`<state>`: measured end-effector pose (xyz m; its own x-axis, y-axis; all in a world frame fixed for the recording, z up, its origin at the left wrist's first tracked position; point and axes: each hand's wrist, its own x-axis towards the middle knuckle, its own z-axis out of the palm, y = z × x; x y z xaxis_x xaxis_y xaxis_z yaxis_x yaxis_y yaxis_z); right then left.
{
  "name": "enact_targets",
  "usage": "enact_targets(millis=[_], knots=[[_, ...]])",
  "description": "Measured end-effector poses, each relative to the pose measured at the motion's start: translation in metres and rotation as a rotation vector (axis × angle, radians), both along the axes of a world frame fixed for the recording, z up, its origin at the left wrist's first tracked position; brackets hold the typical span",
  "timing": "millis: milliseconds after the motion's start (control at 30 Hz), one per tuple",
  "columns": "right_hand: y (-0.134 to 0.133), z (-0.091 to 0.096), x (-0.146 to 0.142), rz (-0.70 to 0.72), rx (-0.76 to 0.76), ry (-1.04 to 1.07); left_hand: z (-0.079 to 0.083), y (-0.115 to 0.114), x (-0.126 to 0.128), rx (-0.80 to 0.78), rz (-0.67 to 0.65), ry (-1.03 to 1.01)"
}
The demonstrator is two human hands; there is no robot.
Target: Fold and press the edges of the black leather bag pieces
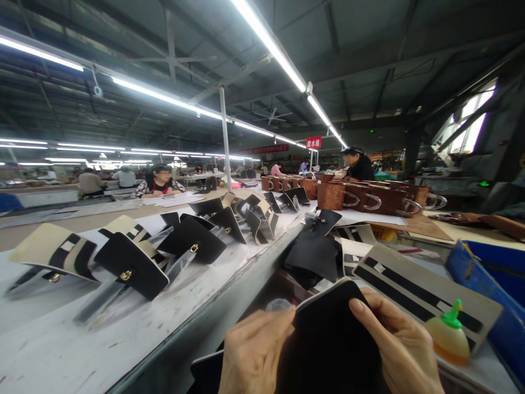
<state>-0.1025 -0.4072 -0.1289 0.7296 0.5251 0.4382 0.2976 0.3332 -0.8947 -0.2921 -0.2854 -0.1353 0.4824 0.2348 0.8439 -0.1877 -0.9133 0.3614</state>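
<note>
A black leather panel (328, 339) with a pale edge is held up in front of me. My left hand (258, 347) is closed on its left edge, fingers pressed together. My right hand (397, 345) pinches its upper right corner between thumb and fingers. Beyond my right hand lies a beige panel with black strips (410, 290). A squeeze bottle (449, 339) with a green nozzle and amber liquid stands beside that hand. Behind the held panel is a stack of black pieces (314, 257). Another dark piece (207, 372) shows below my left hand.
Several black flaps with gold clasps (131, 268) stand on the white table (61, 339) to the left. Brown bags with wrapped handles (365, 197) line the back right. A blue crate (467, 268) borders the right. Co-workers (159, 183) sit farther off.
</note>
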Motion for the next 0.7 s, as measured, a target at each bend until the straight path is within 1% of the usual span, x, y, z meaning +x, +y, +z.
enact_targets(millis=[67,100,200,267,333,467,600,633,700], knots=[[-0.002,0.003,-0.001,-0.008,0.012,-0.031,0.003,-0.003,0.003,0.003,0.017,-0.043],[-0.003,0.005,-0.001,0.017,0.012,-0.047,0.005,-0.005,0.003,-0.004,0.009,-0.048],[-0.004,0.007,0.001,0.139,0.018,-0.072,0.012,-0.007,-0.001,-0.056,-0.083,0.006],[-0.003,0.008,0.002,0.189,0.020,-0.065,0.015,-0.007,-0.003,-0.082,-0.134,0.031],[-0.002,0.008,0.000,0.167,0.034,-0.057,0.015,-0.006,-0.003,-0.087,-0.138,0.015],[-0.001,0.009,-0.012,0.095,0.071,-0.102,0.010,-0.006,0.006,-0.081,-0.089,-0.034],[-0.002,0.013,-0.021,0.085,0.062,-0.076,0.008,-0.009,0.012,-0.050,-0.086,-0.057],[-0.002,0.013,-0.021,0.087,0.062,-0.101,0.008,-0.009,0.012,-0.049,-0.093,-0.049],[-0.001,0.013,-0.021,0.088,0.060,-0.216,0.010,-0.010,0.011,-0.054,-0.094,-0.039]])
